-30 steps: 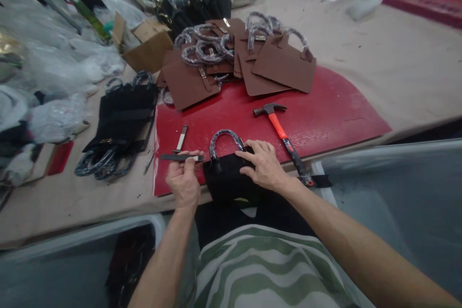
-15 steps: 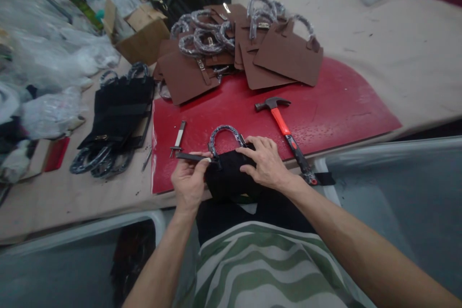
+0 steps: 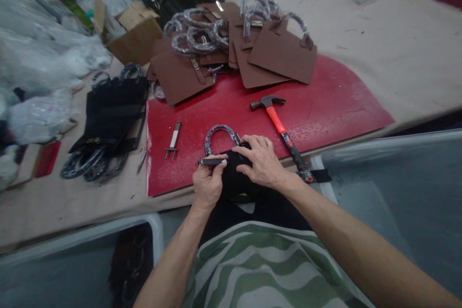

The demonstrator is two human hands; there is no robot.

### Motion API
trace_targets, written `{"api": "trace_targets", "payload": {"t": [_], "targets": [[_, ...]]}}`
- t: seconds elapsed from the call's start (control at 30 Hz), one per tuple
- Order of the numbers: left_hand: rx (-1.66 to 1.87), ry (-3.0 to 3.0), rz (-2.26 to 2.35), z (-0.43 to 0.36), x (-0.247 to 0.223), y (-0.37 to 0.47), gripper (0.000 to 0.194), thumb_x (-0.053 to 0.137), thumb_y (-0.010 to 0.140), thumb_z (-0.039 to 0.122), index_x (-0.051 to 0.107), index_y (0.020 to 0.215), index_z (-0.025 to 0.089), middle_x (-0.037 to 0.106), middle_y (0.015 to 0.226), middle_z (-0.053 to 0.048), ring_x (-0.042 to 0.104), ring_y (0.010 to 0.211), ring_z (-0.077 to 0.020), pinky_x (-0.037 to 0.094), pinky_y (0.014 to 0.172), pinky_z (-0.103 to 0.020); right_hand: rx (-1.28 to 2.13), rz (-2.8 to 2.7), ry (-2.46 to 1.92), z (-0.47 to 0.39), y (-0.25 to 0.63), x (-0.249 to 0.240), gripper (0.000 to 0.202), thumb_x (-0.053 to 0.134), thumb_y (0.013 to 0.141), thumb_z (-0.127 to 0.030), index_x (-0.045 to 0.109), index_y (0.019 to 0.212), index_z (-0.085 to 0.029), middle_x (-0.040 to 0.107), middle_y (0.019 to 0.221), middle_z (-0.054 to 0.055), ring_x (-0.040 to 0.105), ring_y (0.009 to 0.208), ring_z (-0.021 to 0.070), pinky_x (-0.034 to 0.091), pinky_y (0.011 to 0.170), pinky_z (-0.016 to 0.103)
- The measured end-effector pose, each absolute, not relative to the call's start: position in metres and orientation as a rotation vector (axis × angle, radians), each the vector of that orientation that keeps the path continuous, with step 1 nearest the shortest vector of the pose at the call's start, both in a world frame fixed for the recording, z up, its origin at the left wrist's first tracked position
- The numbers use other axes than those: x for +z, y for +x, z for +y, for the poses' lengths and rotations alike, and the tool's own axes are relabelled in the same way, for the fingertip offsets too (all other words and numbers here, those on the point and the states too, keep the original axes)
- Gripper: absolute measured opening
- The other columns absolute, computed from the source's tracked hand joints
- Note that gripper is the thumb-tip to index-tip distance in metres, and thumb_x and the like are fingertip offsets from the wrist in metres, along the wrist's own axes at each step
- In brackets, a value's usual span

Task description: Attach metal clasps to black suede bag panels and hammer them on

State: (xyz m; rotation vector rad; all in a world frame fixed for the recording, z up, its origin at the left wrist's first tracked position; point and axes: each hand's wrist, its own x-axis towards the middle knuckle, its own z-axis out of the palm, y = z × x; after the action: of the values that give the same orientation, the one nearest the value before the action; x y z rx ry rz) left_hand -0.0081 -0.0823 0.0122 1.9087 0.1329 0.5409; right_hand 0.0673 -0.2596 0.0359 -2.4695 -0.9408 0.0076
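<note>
My left hand (image 3: 208,184) pinches a narrow dark strap (image 3: 211,161) between thumb and fingers, over the left side of a black bag panel (image 3: 234,175). My right hand (image 3: 263,162) lies on the right side of that panel, fingers spread and thumb apart, near the foot of the handle. A plastic-wrapped handle (image 3: 221,127) arches from the panel's far edge onto the red board (image 3: 195,115). Both hands hide part of the panel. On the board left of them lies a small two-pronged metal tool (image 3: 173,140). To the right is a claw hammer (image 3: 280,130) with an orange and black handle.
Brown bag panels (image 3: 281,53) with wrapped handles are piled at the back of the board. Black bag panels (image 3: 108,110) lie stacked at left, near a cardboard box (image 3: 135,41) and plastic bags (image 3: 43,113). Grey bins (image 3: 393,178) stand along the table's front edge.
My left hand has moved right, bringing the strap in over the black panel; less of its length shows now. My right hand stays on the panel. The view has shifted slightly.
</note>
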Motion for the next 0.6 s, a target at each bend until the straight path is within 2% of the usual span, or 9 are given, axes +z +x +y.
{"api": "trace_targets", "payload": {"t": [0.6], "targets": [[0.663,2.117,-0.018,-0.081,0.0049,-0.0091,0.01,0.06,0.093,0.022,0.064,0.102,0.02,0.075,0.1,-0.005,0.072,0.095,-0.0178,0.058,0.091,-0.035,-0.012,-0.949,-2.475,-0.2604,0.0676,0.0359,0.049,0.076,0.083,-0.035,0.063,0.129,-0.027,0.049,0.138,0.012,0.042,0.123,0.0316,0.029,0.104,0.047]]}}
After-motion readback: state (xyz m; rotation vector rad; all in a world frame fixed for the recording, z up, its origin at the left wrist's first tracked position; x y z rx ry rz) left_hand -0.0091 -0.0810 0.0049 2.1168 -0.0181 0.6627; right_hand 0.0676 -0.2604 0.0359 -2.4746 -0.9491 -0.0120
